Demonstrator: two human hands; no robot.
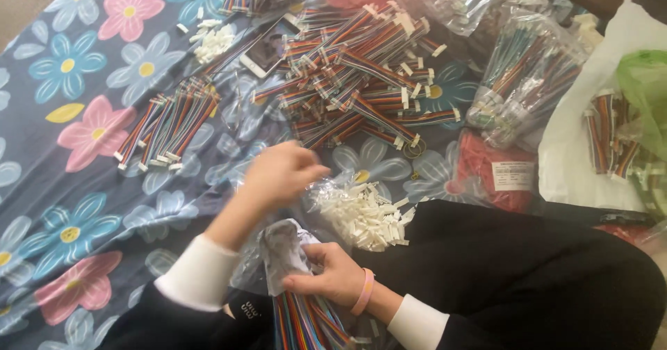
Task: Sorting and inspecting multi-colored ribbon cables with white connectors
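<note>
Right hand grips a clear bag; blurred left hand looks loosely closed; white-labelled red packet lies right

Striped multicoloured ribbon cables bunched upright, clear crumpled bag over their tops

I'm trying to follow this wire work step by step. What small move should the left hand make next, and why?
Probably dip the left hand onto the pile of white connectors and pick one. It hovers blurred just beside that pile, apparently empty, while the right hand grips a bundle of coloured ribbon wires in the lap.
</note>
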